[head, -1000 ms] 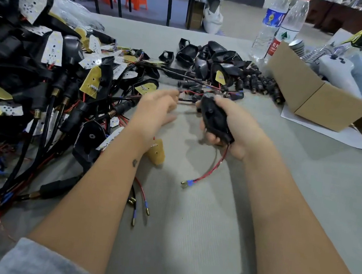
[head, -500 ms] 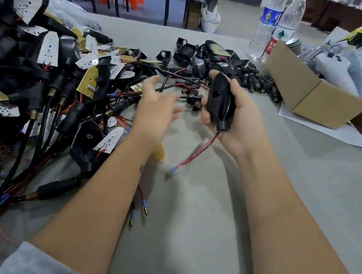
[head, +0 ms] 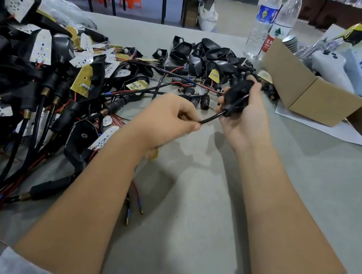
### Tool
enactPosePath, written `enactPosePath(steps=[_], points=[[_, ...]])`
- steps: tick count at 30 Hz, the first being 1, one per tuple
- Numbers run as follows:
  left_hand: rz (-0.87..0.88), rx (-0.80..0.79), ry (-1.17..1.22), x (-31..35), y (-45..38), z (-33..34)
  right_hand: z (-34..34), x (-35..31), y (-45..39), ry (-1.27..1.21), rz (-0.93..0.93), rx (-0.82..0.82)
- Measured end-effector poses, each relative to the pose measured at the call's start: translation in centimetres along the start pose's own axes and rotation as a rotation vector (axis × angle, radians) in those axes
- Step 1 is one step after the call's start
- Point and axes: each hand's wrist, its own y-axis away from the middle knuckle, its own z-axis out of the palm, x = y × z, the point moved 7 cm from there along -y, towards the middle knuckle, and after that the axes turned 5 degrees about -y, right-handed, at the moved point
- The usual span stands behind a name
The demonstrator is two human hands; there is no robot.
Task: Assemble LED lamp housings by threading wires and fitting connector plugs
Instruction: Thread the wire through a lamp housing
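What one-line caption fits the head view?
Right hand grips a black housing while left hand pinches its cable.

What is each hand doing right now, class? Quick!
Left hand: closed, pinching the black cable.
Right hand: closed, holding the black lamp housing.

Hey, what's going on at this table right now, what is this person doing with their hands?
A person is assembling lamp parts. Their right hand grips a black lamp housing, and the left hand pinches a black cable that comes out of the housing's lower end. A big pile of wired housings and LED boards lies at the left of the table, with loose empty housings farther back beside a cardboard box.
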Motion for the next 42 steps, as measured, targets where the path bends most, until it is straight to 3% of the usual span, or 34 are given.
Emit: enactPosePath(steps=[3, 6, 8, 11, 15, 19, 22, 25, 31, 37, 42], points=[[-0.114, 0.062, -0.389, -1.1, 0.0, -2.2, -2.0, -0.6, -0.7, -0.166, 0.009, 0.125], [-0.293, 0.096, -0.813, -2.1, 0.8, -3.7, -2.8, -0.9, -0.9, -0.159, -0.007, 0.159], [-0.393, 0.105, -0.952, -2.3, 1.2, -3.5, -2.6, -0.8, -1.0, -0.111, -0.021, 0.148], [-0.281, 0.214, -1.043, -0.4, 0.9, -1.9, -1.7, -0.3, -0.9, 0.004, -0.040, 0.110], [0.068, 0.257, -0.824, 2.3, 0.1, 1.5, -0.7, 0.7, -0.5, 0.023, 0.005, 0.066], [-0.048, 0.154, -0.069, 0.7, -0.3, 3.4, 0.7, 1.7, 0.2, -0.139, 0.049, -0.035], [-0.049, 0.132, 0.161, 0.2, -0.6, 3.9, 1.3, 1.8, 0.6, -0.122, 0.066, -0.105], [-0.038, 0.143, 0.092, 0.1, -0.7, 3.5, 1.0, 1.0, 0.6, 0.086, -0.005, -0.085], [-0.026, 0.270, -0.438, 0.4, -0.5, 2.9, -0.7, -1.3, 0.6, 0.554, -0.236, 0.167], [0.073, 0.337, -0.622, 1.2, 0.0, 2.5, -0.9, -1.3, 1.0, 0.588, -0.241, 0.215], [0.057, 0.335, -0.510, 1.3, 0.3, 2.6, -1.4, -1.7, 1.2, 0.548, -0.258, 0.268]])
